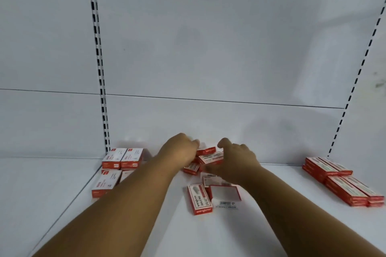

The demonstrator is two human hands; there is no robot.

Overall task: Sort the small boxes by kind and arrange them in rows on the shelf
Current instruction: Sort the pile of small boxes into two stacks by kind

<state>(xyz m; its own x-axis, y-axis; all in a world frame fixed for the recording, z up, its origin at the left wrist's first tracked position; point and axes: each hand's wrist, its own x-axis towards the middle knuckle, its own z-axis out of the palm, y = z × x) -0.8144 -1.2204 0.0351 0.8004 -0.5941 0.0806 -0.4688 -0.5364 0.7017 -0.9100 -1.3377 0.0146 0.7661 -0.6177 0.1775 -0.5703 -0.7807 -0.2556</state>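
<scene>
A loose pile of small red-and-white boxes [210,158] lies mid-shelf near the back wall. More loose boxes [200,199] lie in front of it, one face down. My left hand [180,150] reaches over the pile's left side with its fingers curled down at the far edge. Whatever it holds is hidden. My right hand [236,160] hovers over the pile's right side, thumb raised clear above a box and fingers blurred beside it. White-topped boxes [123,158] stand in rows at the left. Flat red boxes [342,182] lie stacked in rows at the right.
The white shelf board [261,231] runs toward me. Behind it is a white back panel [208,58] with slotted uprights [102,89] at left and right. A small barcode label [224,203] lies among the front boxes.
</scene>
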